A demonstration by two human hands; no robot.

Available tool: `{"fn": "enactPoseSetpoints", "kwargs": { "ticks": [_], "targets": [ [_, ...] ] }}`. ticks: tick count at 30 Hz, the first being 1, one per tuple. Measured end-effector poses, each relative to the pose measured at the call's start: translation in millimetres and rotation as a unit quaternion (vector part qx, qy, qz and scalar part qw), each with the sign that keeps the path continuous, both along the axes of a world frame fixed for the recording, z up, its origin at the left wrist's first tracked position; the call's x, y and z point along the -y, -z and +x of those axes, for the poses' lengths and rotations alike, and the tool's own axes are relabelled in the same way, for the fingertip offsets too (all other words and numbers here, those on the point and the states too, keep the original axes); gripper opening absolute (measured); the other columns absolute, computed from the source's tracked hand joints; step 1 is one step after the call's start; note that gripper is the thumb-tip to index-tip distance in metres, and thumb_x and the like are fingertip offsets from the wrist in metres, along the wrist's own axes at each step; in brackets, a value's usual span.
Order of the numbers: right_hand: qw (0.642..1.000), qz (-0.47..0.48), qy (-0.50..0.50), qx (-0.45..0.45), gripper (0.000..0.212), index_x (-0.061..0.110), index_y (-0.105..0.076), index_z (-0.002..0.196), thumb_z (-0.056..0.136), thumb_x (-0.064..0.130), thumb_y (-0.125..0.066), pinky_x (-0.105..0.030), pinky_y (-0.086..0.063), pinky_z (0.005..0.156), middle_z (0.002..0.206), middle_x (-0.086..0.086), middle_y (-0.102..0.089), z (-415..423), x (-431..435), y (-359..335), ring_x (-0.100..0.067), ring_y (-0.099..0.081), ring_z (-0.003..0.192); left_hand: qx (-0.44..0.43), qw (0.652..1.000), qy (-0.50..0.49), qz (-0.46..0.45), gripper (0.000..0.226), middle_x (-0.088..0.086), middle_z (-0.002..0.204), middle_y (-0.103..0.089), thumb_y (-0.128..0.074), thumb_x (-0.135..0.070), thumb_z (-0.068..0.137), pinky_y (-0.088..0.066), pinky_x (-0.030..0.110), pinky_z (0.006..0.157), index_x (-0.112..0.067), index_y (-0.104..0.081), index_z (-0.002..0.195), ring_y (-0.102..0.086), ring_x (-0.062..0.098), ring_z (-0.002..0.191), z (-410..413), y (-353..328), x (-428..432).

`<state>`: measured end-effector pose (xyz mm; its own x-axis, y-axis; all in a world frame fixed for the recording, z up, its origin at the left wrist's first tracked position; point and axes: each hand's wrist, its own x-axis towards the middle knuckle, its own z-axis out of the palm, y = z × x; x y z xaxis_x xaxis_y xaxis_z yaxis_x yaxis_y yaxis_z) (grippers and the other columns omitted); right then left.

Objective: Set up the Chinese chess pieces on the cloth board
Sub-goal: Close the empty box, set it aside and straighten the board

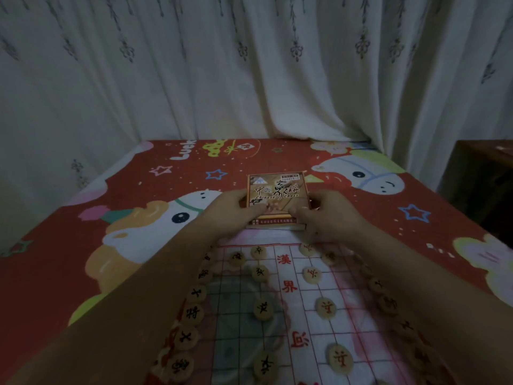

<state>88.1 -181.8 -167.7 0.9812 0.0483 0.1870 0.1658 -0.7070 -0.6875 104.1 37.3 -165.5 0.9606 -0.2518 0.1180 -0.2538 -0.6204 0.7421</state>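
Observation:
A white cloth board [298,323] with red grid lines and red characters lies in front of me. Several round pale chess pieces stand on it: black-lettered ones [262,308] in the left half, red-lettered ones [326,308] in the right half. Just beyond the board's far edge sits the brown chess box [276,187]. My left hand [231,212] grips the box's left side and my right hand [326,215] grips its right side, thumbs on the lid. My forearms cover parts of both outer columns of pieces.
Everything rests on a red cartoon-print cover [138,218] with stars and animal faces. A pale patterned curtain [249,65] hangs close behind. A dark wooden piece of furniture [485,176] stands at the right edge.

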Motion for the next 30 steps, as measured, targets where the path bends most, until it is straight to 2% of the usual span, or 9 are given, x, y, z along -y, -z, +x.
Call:
{"fn": "enactPoseSetpoints", "kwargs": {
  "ticks": [8,11,14,16,19,21,23,28,30],
  "targets": [
    [0.997,-0.075,0.016,-0.018,0.037,0.007,-0.063,0.084,0.098,0.039,-0.051,-0.032,-0.035,0.052,0.064,-0.008,-0.056,-3.9,-8.0,10.0,-0.022,-0.049,0.057,-0.035,0.999,-0.014,0.0,0.026,-0.008,0.101,-0.07,-0.051,-0.042,0.098,-0.046,0.025,0.071,-0.027,-0.063,0.117,-0.063,0.008,0.087,12.0,13.1,3.9],
    [0.997,-0.07,0.016,-0.031,0.032,0.018,-0.057,0.075,0.099,0.038,-0.051,-0.031,-0.037,0.051,0.063,-0.006,-0.057,-0.9,-6.9,6.7,-0.023,-0.052,0.06,-0.05,0.999,-0.007,0.009,0.038,-0.004,0.118,-0.067,-0.05,-0.046,0.097,-0.048,0.032,0.085,-0.026,-0.057,0.129,-0.062,0.013,0.099,15.0,12.7,6.2],
    [0.998,-0.039,0.01,-0.054,0.018,0.019,-0.061,0.097,0.098,0.036,-0.055,-0.028,-0.048,0.062,0.076,0.005,-0.059,-3.6,-3.2,3.4,-0.02,-0.062,0.075,-0.077,0.997,-0.024,0.013,0.067,-0.007,0.146,-0.045,-0.049,-0.054,0.095,-0.036,0.035,0.109,-0.025,-0.027,0.153,-0.048,0.02,0.129,16.7,14.4,1.5],
    [0.999,-0.018,0.008,-0.043,0.032,0.017,-0.058,0.124,0.097,0.035,-0.058,-0.032,-0.05,0.084,0.084,0.015,-0.05,-5.8,4.3,3.9,-0.018,-0.059,0.091,-0.082,0.996,-0.032,0.007,0.085,-0.007,0.154,-0.035,-0.053,-0.063,0.089,-0.033,0.034,0.111,-0.029,-0.013,0.156,-0.04,0.018,0.136,16.6,17.0,-4.9],
    [0.998,-0.019,-0.023,-0.052,0.052,0.023,-0.049,0.138,0.092,0.043,-0.063,-0.031,-0.044,0.092,0.098,0.027,-0.051,-5.9,13.9,9.1,-0.008,-0.051,0.101,-0.077,0.997,0.009,-0.007,0.079,-0.016,0.14,-0.042,-0.065,-0.045,0.09,-0.032,0.024,0.105,-0.028,-0.023,0.154,-0.041,0.005,0.128,8.8,18.6,-13.1],
    [0.995,-0.036,-0.048,-0.08,0.082,0.033,-0.036,0.147,0.078,0.062,-0.068,-0.034,-0.049,0.097,0.129,0.017,-0.056,-2.5,18.2,13.5,-0.01,-0.058,0.11,-0.067,0.997,0.047,0.012,0.073,-0.022,0.138,-0.047,-0.071,-0.035,0.088,-0.035,0.028,0.111,-0.032,-0.032,0.15,-0.046,0.0,0.124,7.6,22.2,-16.5],
    [0.99,-0.077,-0.065,-0.1,0.096,0.036,-0.025,0.152,0.073,0.065,-0.071,-0.036,-0.053,0.093,0.137,0.01,-0.054,1.8,18.3,16.3,-0.016,-0.064,0.107,-0.054,0.996,0.056,0.041,0.078,-0.023,0.132,-0.049,-0.075,-0.032,0.084,-0.039,0.031,0.109,-0.033,-0.033,0.15,-0.05,0.001,0.12,9.7,25.1,-16.5],
    [0.989,-0.09,-0.075,-0.088,0.085,0.021,-0.027,0.154,0.085,0.041,-0.072,-0.028,-0.039,0.101,0.152,-0.002,-0.042,9.4,8.9,11.7,-0.018,-0.051,0.125,-0.028,0.998,0.039,0.043,0.083,-0.015,0.129,-0.057,-0.079,-0.025,0.081,-0.042,0.018,0.091,-0.029,-0.034,0.15,-0.055,0.007,0.118,16.9,26.3,-11.3],
    [0.991,-0.095,-0.061,-0.069,0.073,0.013,-0.035,0.151,0.09,0.038,-0.067,-0.027,-0.035,0.105,0.153,-0.004,-0.042,12.4,7.4,11.6,-0.021,-0.045,0.134,-0.013,0.998,0.029,0.055,0.078,-0.012,0.131,-0.06,-0.075,-0.032,0.084,-0.046,0.027,0.097,-0.03,-0.035,0.15,-0.058,0.011,0.115,20.9,26.1,-10.7]
  ]
}}
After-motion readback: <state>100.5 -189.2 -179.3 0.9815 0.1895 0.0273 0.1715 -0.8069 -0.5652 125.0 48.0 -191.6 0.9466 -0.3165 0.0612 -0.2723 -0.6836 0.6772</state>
